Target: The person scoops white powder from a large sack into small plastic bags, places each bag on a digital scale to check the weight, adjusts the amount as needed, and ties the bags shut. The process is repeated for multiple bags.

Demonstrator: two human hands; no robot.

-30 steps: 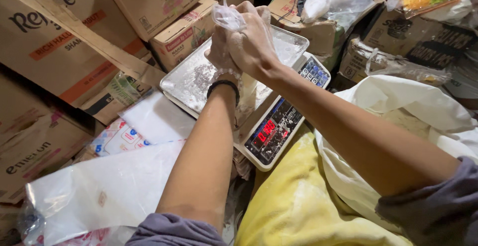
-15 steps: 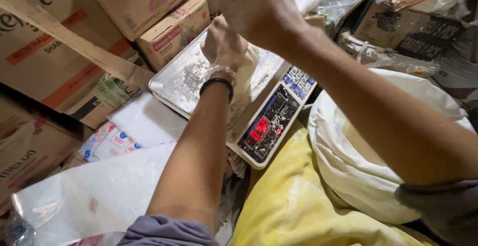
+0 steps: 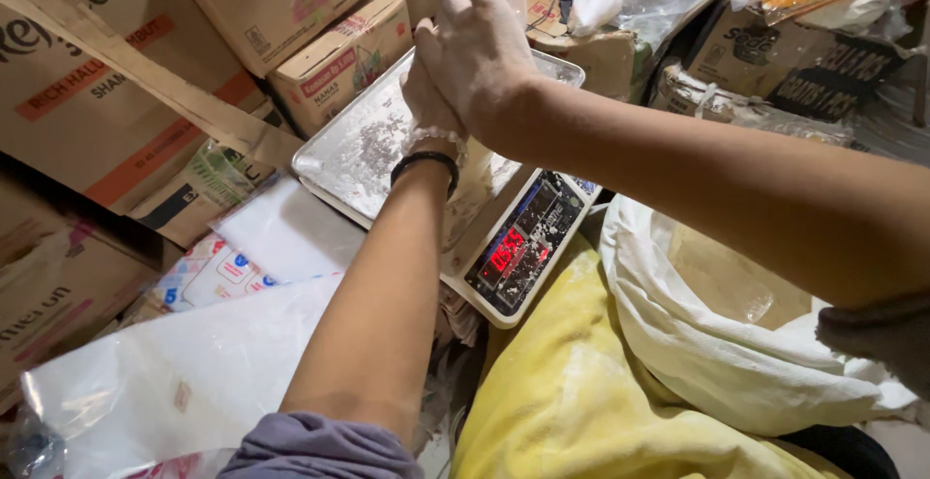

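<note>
Stacked cardboard cartons [image 3: 116,101] are filling the left and top of the view, and an open white sack [image 3: 736,343] is sitting at the lower right, lying against a yellow sack [image 3: 572,401]. Between them a digital scale [image 3: 523,247] is glowing with red digits, its metal weighing tray [image 3: 358,150] dusted with white powder. Sealed clear bags of white powder [image 3: 165,382] are lying at the lower left. Both hands are working above the tray: the right hand [image 3: 480,48] is covering the left hand [image 3: 426,101], its fingers lying close together and curling over it. Whether they are pinching anything cannot be told. A black bracelet [image 3: 426,161] is circling the left wrist.
</note>
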